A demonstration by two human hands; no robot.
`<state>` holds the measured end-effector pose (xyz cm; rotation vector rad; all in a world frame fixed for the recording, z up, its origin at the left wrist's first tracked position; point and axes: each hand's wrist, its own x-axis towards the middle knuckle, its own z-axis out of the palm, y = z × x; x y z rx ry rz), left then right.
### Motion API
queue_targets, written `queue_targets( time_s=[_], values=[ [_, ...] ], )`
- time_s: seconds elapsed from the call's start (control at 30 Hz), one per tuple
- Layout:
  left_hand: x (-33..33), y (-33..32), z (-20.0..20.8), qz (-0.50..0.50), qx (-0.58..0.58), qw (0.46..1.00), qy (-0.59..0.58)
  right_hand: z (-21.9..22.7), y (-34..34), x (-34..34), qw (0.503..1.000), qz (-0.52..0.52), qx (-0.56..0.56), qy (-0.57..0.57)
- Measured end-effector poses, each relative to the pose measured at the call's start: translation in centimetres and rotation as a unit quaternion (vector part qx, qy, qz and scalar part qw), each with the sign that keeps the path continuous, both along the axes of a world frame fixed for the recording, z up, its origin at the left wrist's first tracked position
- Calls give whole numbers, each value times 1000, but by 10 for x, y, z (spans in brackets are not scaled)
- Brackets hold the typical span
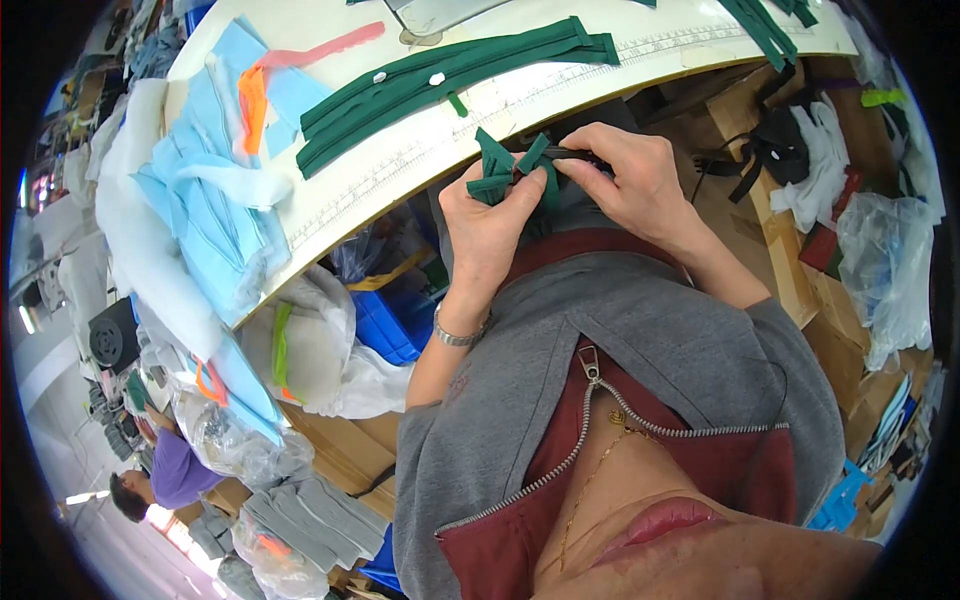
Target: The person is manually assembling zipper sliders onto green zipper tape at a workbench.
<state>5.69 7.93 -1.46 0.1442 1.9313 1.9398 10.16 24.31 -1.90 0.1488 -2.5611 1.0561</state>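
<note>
My left hand (487, 222) pinches a folded piece of dark green fabric strip (492, 160) just off the table's near edge. Close on its right, my right hand (637, 178) has its fingers closed round a slim dark tool (572, 154), whose tip meets the green fabric; its exact kind is partly hidden by the fingers. Beyond both hands, long dark green fabric strips (400, 95) lie side by side on the white table (560, 98), with small white bits on them. A short green scrap (457, 104) sits next to these strips.
Light blue fabric pieces (205, 195) and white padding (150, 235) cover the table's left end, beside an orange-pink ribbon (310, 52). More green strips (757, 32) hang over the far right edge. A blue bin (385, 325) stands under the table. Another person (180, 468) is at far left.
</note>
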Motion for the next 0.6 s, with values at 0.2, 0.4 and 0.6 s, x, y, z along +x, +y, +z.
queue_targets(
  time_s=[0.2,0.4,0.6],
  values=[
    [0,0,-2,-4,14,999,-30,1,5,-1,972,40,-173,-151],
    [-2,3,-10,28,72,997,-31,-7,8,2,933,14,-303,-192],
    [1,5,-5,17,87,994,-62,-11,-5,-1,868,34,-449,-211]
  ],
)
